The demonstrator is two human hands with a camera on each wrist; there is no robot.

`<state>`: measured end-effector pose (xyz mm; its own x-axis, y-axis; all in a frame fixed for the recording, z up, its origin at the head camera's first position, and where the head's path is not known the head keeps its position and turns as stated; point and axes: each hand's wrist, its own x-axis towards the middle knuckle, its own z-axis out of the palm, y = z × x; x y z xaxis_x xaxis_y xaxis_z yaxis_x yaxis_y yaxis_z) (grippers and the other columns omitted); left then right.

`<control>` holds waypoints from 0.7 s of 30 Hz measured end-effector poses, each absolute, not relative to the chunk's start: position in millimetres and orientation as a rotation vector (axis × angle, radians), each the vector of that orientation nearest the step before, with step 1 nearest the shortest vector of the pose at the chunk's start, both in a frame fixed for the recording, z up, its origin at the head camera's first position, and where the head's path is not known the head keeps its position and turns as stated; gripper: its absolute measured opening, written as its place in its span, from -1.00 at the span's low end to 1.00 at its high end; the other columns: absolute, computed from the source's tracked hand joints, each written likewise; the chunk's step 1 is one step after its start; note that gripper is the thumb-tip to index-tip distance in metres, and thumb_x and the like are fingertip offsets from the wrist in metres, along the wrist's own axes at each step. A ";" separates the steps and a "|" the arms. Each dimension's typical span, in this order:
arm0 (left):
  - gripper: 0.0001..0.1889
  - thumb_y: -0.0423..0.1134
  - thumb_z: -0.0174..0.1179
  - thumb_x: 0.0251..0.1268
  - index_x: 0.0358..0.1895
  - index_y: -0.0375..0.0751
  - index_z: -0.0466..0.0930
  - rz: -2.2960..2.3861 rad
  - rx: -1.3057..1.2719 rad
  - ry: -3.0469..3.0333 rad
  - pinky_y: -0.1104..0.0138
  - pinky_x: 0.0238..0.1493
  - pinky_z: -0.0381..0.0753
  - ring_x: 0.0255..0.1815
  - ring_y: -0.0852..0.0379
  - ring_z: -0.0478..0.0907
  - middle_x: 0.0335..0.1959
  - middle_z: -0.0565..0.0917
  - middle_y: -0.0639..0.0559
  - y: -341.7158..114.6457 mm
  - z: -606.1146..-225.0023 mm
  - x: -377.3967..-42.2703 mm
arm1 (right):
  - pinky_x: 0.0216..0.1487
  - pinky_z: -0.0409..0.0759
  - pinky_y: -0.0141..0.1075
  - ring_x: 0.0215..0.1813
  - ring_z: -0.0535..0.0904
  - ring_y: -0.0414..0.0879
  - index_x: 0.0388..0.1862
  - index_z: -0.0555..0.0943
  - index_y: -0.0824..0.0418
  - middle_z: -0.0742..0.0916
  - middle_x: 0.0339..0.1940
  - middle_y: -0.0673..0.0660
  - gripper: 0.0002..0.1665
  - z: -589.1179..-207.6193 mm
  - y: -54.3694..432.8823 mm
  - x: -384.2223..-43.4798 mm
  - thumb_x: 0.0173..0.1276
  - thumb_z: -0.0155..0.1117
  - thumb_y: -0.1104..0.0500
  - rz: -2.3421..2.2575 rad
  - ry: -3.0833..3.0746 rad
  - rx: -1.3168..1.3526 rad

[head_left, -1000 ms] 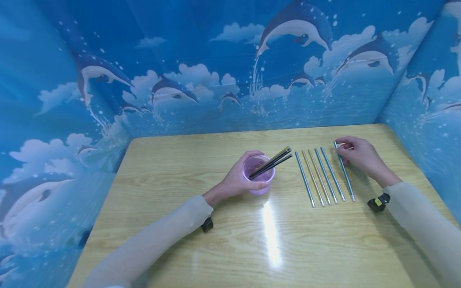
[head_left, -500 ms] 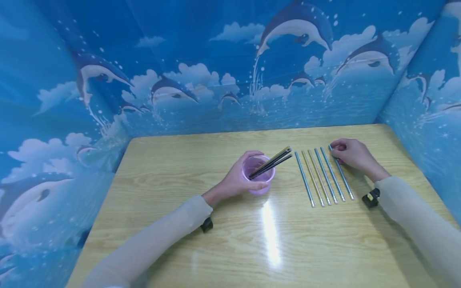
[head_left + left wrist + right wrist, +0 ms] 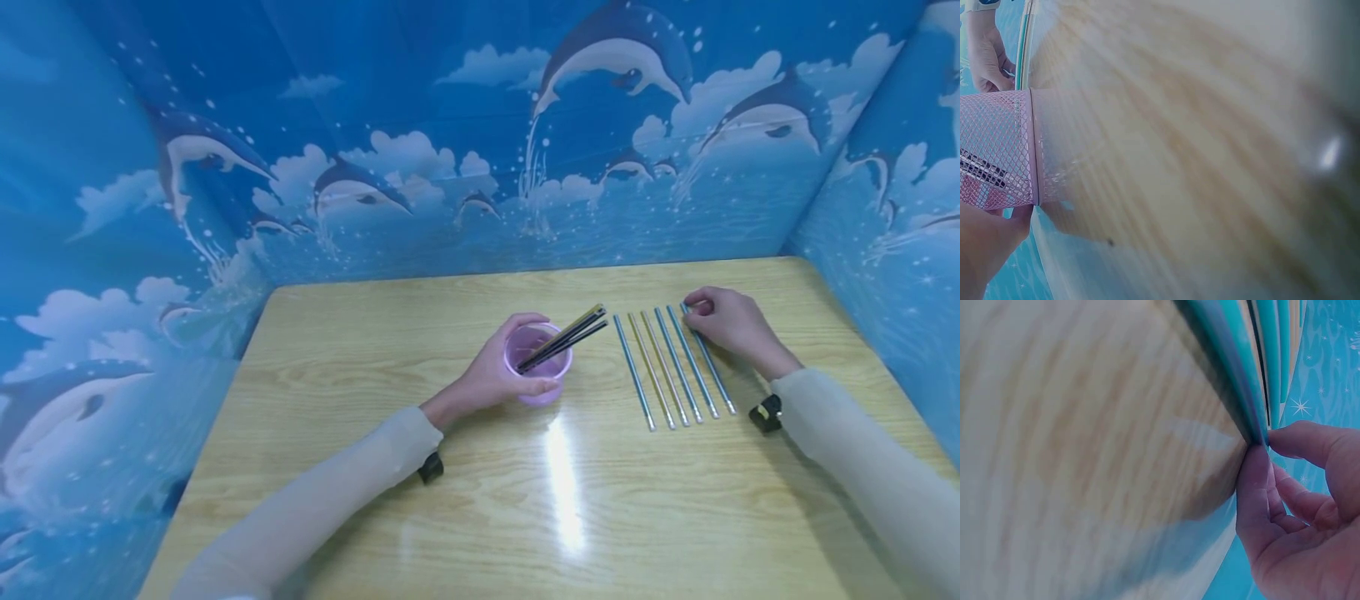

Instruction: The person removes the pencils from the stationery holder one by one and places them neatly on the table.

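My left hand [image 3: 495, 363] grips a pink mesh pencil cup [image 3: 543, 394] around its side, thumb at the front. Several dark pencils [image 3: 564, 342] and a gold one lean out of the cup toward the right. To the right, a row of blue-green and gold pencils lies side by side on the table, pale ends toward me. The rightmost blue-green pencil [image 3: 713, 367] has its far end pinched between thumb and fingertip of my right hand [image 3: 735, 325]. In the right wrist view, this pencil [image 3: 1238, 369] lies close beside the others in the row.
The wood-grain table [image 3: 420, 533] carries a bright light reflection near its middle. Blue dolphin-print cloth [image 3: 450, 225] rises as a wall behind the table and along both sides. A small black device [image 3: 766, 414] sits at the right wrist, another [image 3: 431, 468] at the left.
My right hand has slid the rightmost pencil left, closer to its neighbour in the row. The left hand and the cup have stayed in place.
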<state>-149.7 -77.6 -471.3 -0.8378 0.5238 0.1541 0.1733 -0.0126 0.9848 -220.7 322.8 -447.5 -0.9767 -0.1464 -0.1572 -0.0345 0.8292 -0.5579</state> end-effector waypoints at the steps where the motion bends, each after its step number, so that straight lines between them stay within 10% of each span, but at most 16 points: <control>1: -0.02 -0.49 0.59 0.12 0.61 -0.29 0.24 1.933 0.731 2.002 0.10 0.44 0.59 0.36 -0.09 0.59 0.33 0.65 -0.11 -77.7 -471.3 -149.5 | 0.22 0.55 0.36 0.16 0.60 0.40 0.38 0.52 0.52 0.68 0.13 0.51 -0.47 -447.7 322.8 -220.3 0.65 0.26 0.15 -0.856 2.819 -0.139; 21: -0.01 -0.53 0.59 0.06 0.60 -0.23 0.29 1.967 0.725 1.974 0.07 0.44 0.58 0.39 -0.19 0.57 0.35 0.63 -0.22 -76.6 -473.3 -150.2 | 0.25 0.53 0.36 0.19 0.58 0.41 0.37 0.50 0.53 0.66 0.17 0.52 -0.41 -446.9 324.0 -211.1 0.66 0.23 0.06 -0.926 2.824 -0.123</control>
<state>-150.2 -76.6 -473.3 -0.8412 0.5164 0.1604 0.1621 -0.0421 0.9859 -211.1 324.0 -446.9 -0.9827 -0.1297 -0.1320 -0.0264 0.8041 -0.5939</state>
